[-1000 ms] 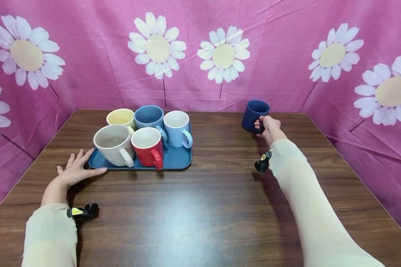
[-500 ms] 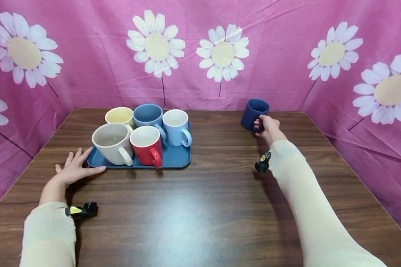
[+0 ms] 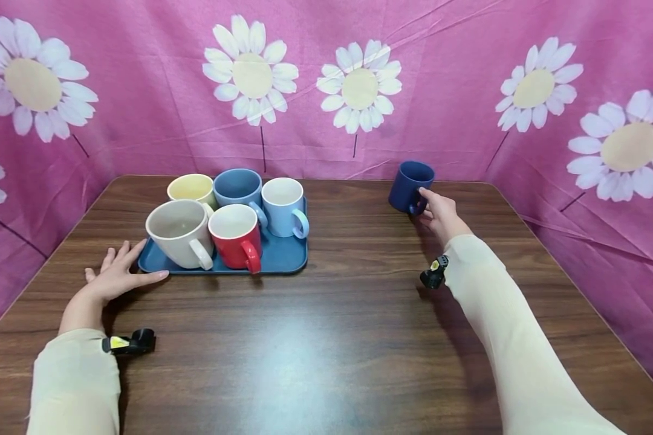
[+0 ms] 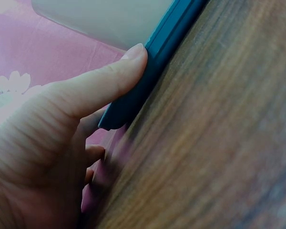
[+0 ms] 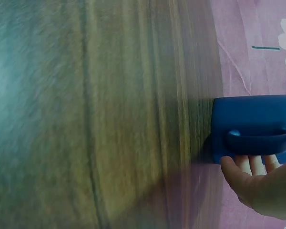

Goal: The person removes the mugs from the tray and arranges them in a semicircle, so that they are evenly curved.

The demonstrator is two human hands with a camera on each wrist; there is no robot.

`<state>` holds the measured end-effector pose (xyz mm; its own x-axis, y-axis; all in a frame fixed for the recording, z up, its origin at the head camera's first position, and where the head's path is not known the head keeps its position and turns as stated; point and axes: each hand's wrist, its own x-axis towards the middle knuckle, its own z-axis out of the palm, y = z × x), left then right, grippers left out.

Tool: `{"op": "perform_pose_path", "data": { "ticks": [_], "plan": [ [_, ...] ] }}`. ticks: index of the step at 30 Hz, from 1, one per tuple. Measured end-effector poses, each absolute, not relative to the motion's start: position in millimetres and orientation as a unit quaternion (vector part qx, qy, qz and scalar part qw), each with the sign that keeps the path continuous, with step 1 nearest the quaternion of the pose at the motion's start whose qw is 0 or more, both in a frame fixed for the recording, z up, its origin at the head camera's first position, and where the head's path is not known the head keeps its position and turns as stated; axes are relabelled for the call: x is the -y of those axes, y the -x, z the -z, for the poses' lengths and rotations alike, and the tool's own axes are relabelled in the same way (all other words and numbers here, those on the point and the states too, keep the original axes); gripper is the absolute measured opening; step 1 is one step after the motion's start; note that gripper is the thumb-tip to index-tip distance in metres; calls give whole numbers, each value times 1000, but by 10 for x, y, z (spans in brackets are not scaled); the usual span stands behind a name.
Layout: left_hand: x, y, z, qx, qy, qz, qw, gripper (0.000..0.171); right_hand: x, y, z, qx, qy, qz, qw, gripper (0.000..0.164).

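Note:
At the far right of the head view, a dark blue mug [image 3: 410, 186] stands upright on the table with its handle [image 5: 258, 143] facing the person. My right hand [image 3: 441, 216] is right beside that handle, fingers extended and not curled through it. On the left, my left hand [image 3: 116, 277] spreads its fingers round the front left corner of a blue tray [image 3: 283, 264]. In the left wrist view the thumb [image 4: 117, 76] lies against the tray's rim. Several mugs stand on the tray, among them a large off-white mug [image 3: 181, 232] nearest the left hand.
Also on the tray are a red mug [image 3: 234, 238], a light blue mug [image 3: 281, 208], a mid-blue mug [image 3: 236, 186] and a yellow mug [image 3: 190, 188]. A pink flowered cloth [image 3: 305, 145] hangs behind the wooden table [image 3: 348, 338] and along its sides.
The right hand has loosened from the dark blue mug's handle and drawn slightly to the right; the mug stays standing. The left hand stays at the tray corner. The head view shifts slightly.

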<state>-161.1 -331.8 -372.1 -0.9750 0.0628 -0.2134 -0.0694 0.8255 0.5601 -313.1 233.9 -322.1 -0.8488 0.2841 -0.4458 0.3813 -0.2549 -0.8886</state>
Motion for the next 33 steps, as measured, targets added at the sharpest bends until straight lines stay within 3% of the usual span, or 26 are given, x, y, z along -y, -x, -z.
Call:
{"op": "perform_pose_path", "data": {
  "ticks": [7, 10, 21, 33],
  "plan": [
    [3329, 1602, 3718, -949, 3, -293, 116, 96, -2374, 3022, 3171, -631, -244, 734, 63, 61],
    [3332, 1602, 3723, -949, 3, -293, 116, 95, -2386, 2967, 3142, -640, -226, 731, 69, 69],
    [3339, 1596, 3740, -949, 3, -295, 116, 95, -2354, 2785, 3039, -682, -154, 713, 49, 78],
    [3321, 1603, 3739, -949, 2, -294, 115, 96, -2293, 2563, 3104, -724, -73, 685, 15, 75]
  ]
}}
